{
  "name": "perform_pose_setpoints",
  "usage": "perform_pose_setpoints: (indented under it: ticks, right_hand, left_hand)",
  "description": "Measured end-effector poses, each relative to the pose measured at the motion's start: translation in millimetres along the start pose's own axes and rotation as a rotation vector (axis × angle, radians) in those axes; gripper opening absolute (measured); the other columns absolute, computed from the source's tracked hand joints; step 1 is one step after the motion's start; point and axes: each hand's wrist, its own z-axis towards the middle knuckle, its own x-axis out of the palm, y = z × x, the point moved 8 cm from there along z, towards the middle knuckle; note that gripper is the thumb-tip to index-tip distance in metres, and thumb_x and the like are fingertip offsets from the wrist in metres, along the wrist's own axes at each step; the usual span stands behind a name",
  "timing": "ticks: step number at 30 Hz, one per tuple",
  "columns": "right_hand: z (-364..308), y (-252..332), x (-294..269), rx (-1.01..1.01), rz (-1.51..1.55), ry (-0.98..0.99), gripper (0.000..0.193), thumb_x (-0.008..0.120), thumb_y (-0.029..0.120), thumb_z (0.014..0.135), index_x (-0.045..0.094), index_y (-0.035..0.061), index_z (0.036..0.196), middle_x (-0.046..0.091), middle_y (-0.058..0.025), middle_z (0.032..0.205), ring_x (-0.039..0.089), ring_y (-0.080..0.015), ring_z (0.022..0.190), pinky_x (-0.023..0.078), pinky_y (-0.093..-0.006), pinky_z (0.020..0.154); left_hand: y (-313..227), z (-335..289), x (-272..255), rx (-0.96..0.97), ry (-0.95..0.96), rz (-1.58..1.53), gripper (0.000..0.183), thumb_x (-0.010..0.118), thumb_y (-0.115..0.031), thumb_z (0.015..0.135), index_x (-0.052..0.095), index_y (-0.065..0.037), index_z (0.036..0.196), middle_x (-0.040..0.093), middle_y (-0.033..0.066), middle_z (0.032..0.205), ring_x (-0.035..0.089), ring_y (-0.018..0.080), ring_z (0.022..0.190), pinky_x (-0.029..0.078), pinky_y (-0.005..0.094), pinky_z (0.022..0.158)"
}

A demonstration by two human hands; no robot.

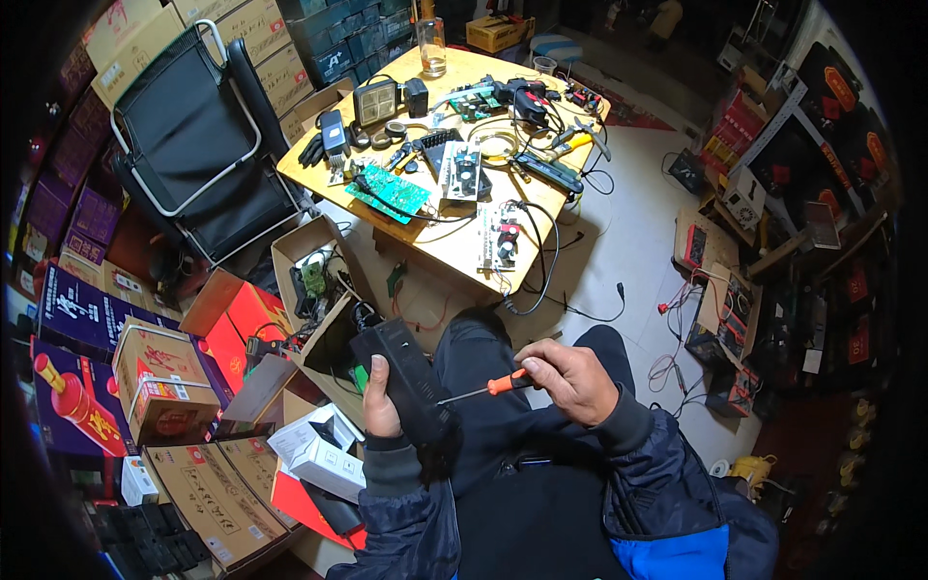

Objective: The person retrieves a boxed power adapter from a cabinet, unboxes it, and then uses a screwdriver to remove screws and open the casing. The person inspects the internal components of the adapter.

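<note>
Tilted above my lap is a long black plastic case, and my left hand grips it along its near left side, thumb up. Its underside and my other left fingers are hidden. In my right hand is a screwdriver with an orange and black handle, pinched between thumb and fingers. The metal shaft points left, and its tip reaches the right side of the case near the lower end. Whether the tip sits in a screw is too small to tell.
Ahead stands a wooden table bearing a green circuit board, pliers, cables and a glass. Open cartons with electronic parts lie left of my legs. A black folding chair is far left; cabled devices line the right.
</note>
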Motion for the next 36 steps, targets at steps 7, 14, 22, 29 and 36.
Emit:
perform_pose_setpoints:
  ticks: [7,14,22,29,36]
  right_hand:
    - [0.4,16.5,0.3,-0.261,0.034,-0.016,0.038,0.069,0.007,0.090,0.062,0.0010,0.126,0.064,-0.0124,0.115,0.068,-0.0228,0.099,0.054,-0.0335,0.089]
    - [-1.6,25.0,0.5,-0.403,0.075,-0.078,0.043,0.066,0.010,0.091,0.061,0.0000,0.132,0.065,-0.0128,0.109,0.066,-0.0184,0.087,0.054,-0.0307,0.082]
    - [-1.9,21.9,2.8,-0.314,0.149,-0.013,0.043,0.060,0.002,0.088,0.063,0.0008,0.130,0.060,-0.0140,0.124,0.064,-0.0243,0.111,0.052,-0.0331,0.094]
    - [2.1,2.1,5.0,-0.080,0.201,-0.030,0.040,0.061,0.005,0.088,0.065,-0.0019,0.126,0.067,-0.0152,0.111,0.069,-0.0244,0.099,0.055,-0.0337,0.089]
    - [0.3,9.9,0.8,-0.069,0.052,-0.085,0.033,0.065,0.009,0.094,0.067,-0.0008,0.125,0.069,-0.0131,0.105,0.069,-0.0196,0.094,0.054,-0.0297,0.085]
  left_hand:
    - [-0.8,-0.9,-2.5,0.019,-0.035,0.028,0.062,0.060,-0.054,0.104,0.064,0.002,0.130,0.073,0.0114,0.113,0.070,0.0210,0.097,0.055,0.0317,0.090]
    - [-0.8,-3.4,-3.8,0.020,-0.032,0.012,0.063,0.060,-0.054,0.103,0.059,-0.002,0.139,0.072,0.0112,0.119,0.071,0.0237,0.099,0.058,0.0343,0.089]
    - [2.7,-4.0,-8.0,0.003,-0.069,0.014,0.063,0.060,-0.055,0.103,0.060,-0.003,0.137,0.072,0.0108,0.116,0.071,0.0224,0.096,0.059,0.0348,0.086]
    - [4.1,-3.8,-6.9,-0.016,-0.046,0.007,0.062,0.060,-0.055,0.103,0.060,-0.004,0.137,0.072,0.0105,0.116,0.071,0.0220,0.096,0.059,0.0346,0.085]
    - [0.4,-2.5,-1.6,0.000,-0.027,-0.134,0.055,0.060,-0.047,0.106,0.060,-0.002,0.138,0.071,0.0106,0.116,0.070,0.0203,0.097,0.057,0.0329,0.086]
